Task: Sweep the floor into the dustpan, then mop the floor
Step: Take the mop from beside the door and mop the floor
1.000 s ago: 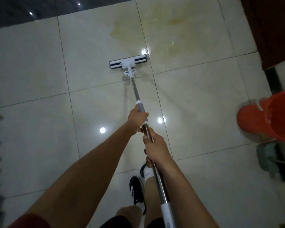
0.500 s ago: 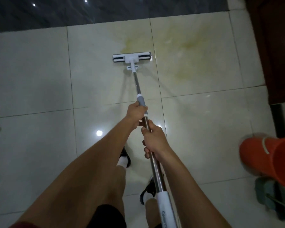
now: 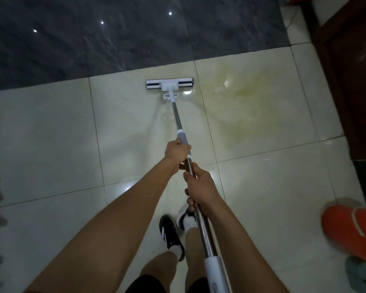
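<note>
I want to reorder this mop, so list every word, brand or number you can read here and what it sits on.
Nothing here reads as text.
White grip of the mop: a faint grey printed mark at the bottom edge, cut off by the frame and too blurred to read.
Orange bucket, black shoe, floor tiles: no lettering visible.

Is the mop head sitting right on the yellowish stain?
No, the mop head lies left of the yellowish stain, near the dark tiles.
</note>
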Demonstrator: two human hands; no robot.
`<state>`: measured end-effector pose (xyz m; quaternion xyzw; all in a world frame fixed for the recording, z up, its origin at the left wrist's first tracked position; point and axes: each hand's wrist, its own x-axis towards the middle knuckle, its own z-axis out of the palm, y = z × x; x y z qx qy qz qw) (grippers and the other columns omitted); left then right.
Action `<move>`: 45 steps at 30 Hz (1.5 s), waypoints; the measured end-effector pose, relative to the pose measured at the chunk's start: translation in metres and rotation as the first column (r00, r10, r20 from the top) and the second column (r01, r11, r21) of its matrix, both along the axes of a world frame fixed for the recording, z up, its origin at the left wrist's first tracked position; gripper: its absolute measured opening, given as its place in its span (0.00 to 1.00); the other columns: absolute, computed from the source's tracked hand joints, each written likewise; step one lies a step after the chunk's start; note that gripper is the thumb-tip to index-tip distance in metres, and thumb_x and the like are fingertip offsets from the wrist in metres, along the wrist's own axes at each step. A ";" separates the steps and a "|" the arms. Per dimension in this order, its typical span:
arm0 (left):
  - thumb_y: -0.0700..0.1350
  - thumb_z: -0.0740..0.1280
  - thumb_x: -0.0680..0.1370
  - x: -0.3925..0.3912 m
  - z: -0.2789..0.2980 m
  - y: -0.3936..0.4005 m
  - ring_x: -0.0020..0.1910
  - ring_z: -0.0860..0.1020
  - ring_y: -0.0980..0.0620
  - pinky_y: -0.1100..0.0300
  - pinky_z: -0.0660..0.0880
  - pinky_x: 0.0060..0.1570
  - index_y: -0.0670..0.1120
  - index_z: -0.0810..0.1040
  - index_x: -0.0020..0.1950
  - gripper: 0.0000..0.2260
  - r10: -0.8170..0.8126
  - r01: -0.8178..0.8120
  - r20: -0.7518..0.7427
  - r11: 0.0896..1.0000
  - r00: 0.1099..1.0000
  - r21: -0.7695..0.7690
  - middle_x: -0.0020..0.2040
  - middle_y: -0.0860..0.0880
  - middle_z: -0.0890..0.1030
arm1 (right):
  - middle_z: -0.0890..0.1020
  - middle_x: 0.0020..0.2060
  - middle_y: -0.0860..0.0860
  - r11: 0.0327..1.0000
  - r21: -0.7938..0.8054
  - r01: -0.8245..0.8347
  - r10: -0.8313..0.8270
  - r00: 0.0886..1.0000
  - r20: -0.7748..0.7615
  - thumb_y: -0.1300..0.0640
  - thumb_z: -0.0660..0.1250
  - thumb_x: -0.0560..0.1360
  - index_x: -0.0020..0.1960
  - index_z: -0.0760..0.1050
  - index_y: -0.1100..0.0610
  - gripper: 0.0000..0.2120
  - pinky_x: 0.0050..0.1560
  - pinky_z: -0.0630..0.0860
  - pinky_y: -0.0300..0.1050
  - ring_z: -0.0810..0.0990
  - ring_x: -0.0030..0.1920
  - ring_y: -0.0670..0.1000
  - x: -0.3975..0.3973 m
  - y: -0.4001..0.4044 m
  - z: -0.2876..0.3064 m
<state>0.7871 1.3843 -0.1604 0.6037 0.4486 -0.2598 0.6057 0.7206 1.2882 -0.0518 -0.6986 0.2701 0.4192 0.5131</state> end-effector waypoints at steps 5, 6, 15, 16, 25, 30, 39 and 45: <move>0.41 0.68 0.79 0.067 0.003 0.023 0.36 0.78 0.48 0.57 0.74 0.30 0.41 0.79 0.53 0.05 -0.007 0.007 0.006 1.000 1.000 0.014 0.44 0.44 0.80 | 0.71 0.30 0.54 0.999 -0.016 -0.031 0.031 0.999 0.026 0.57 0.56 0.82 0.67 0.71 0.49 0.15 0.22 0.70 0.41 0.69 0.20 0.49 0.070 0.023 -0.005; 0.41 0.69 0.78 0.081 0.004 0.028 0.36 0.78 0.48 0.57 0.75 0.31 0.41 0.79 0.53 0.06 0.001 -0.001 0.005 1.000 1.000 0.017 0.44 0.43 0.80 | 0.71 0.31 0.54 1.000 -0.007 -0.019 0.019 1.000 0.021 0.57 0.57 0.82 0.67 0.71 0.49 0.15 0.23 0.70 0.41 0.69 0.21 0.49 0.084 0.027 -0.005; 0.43 0.68 0.79 0.173 -0.001 0.052 0.38 0.79 0.46 0.53 0.78 0.32 0.38 0.79 0.56 0.10 -0.043 0.044 -0.007 0.997 0.999 0.069 0.46 0.41 0.81 | 0.72 0.31 0.53 0.998 -0.041 -0.042 0.045 0.996 0.071 0.56 0.57 0.82 0.62 0.72 0.46 0.12 0.22 0.70 0.41 0.69 0.20 0.48 0.164 0.050 -0.001; 0.43 0.68 0.79 0.176 -0.002 0.053 0.38 0.80 0.45 0.52 0.80 0.33 0.39 0.79 0.57 0.10 -0.055 0.056 -0.021 0.996 0.998 0.065 0.45 0.41 0.81 | 0.72 0.30 0.53 0.997 -0.056 -0.054 0.058 0.994 0.090 0.56 0.57 0.82 0.62 0.73 0.46 0.11 0.22 0.70 0.41 0.69 0.20 0.48 0.165 0.051 0.000; 0.43 0.68 0.78 0.167 -0.002 0.089 0.38 0.80 0.44 0.43 0.83 0.46 0.40 0.79 0.54 0.08 -0.085 0.085 -0.029 0.996 0.996 0.001 0.44 0.41 0.81 | 0.72 0.31 0.51 0.991 -0.132 0.001 0.014 0.994 0.108 0.55 0.59 0.82 0.60 0.74 0.46 0.10 0.27 0.74 0.42 0.71 0.25 0.47 0.157 0.098 0.003; 0.43 0.67 0.78 0.153 0.004 0.115 0.39 0.80 0.44 0.46 0.83 0.43 0.41 0.79 0.55 0.08 -0.147 0.147 -0.015 0.989 0.989 0.001 0.45 0.41 0.82 | 0.72 0.31 0.52 0.993 -0.099 0.058 -0.050 0.995 0.084 0.54 0.58 0.82 0.62 0.73 0.45 0.11 0.23 0.71 0.40 0.71 0.23 0.47 0.139 0.126 0.007; 0.41 0.69 0.77 0.071 0.012 0.142 0.35 0.79 0.48 0.61 0.74 0.24 0.43 0.80 0.52 0.05 -0.214 0.215 -0.026 0.976 0.977 0.038 0.40 0.44 0.81 | 0.73 0.41 0.50 0.991 -0.121 -0.051 0.064 0.992 0.109 0.55 0.55 0.84 0.75 0.64 0.47 0.19 0.50 0.79 0.53 0.74 0.40 0.51 0.062 0.153 0.007; 0.41 0.69 0.77 -0.024 0.012 0.128 0.36 0.80 0.45 0.54 0.81 0.31 0.43 0.80 0.49 0.03 -0.137 0.135 -0.050 0.990 0.989 -0.030 0.39 0.43 0.81 | 0.77 0.46 0.53 0.993 -0.111 -0.047 0.055 0.996 0.064 0.54 0.55 0.84 0.70 0.67 0.51 0.15 0.38 0.78 0.44 0.76 0.36 0.49 -0.029 0.138 0.017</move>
